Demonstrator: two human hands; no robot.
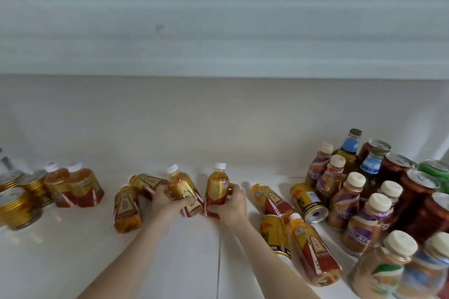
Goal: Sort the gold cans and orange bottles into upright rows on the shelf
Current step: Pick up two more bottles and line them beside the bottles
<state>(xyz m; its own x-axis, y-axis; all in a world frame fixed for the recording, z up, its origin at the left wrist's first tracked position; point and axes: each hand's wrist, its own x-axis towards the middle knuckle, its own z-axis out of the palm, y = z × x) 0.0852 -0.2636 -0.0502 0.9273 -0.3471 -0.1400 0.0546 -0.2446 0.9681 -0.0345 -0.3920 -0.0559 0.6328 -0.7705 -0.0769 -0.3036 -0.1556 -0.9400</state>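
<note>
Bare white shelf lies open behind the drinks. Her left hand grips one orange bottle, tilted; the right hand clasps another orange bottle, upright, clear plastic with white caps.

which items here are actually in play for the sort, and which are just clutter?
In play: orange bottles in left hand and right hand; lying orange bottles; standing pair; gold cans; fallen gold cans.
Clutter: purple coffee bottles; blue-label glass bottles; dark red cans; green can.

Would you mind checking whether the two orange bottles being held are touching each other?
Apart. The head view shows a strip of white shelf between the left hand's bottle and the right hand's bottle, down to their bases.
</note>
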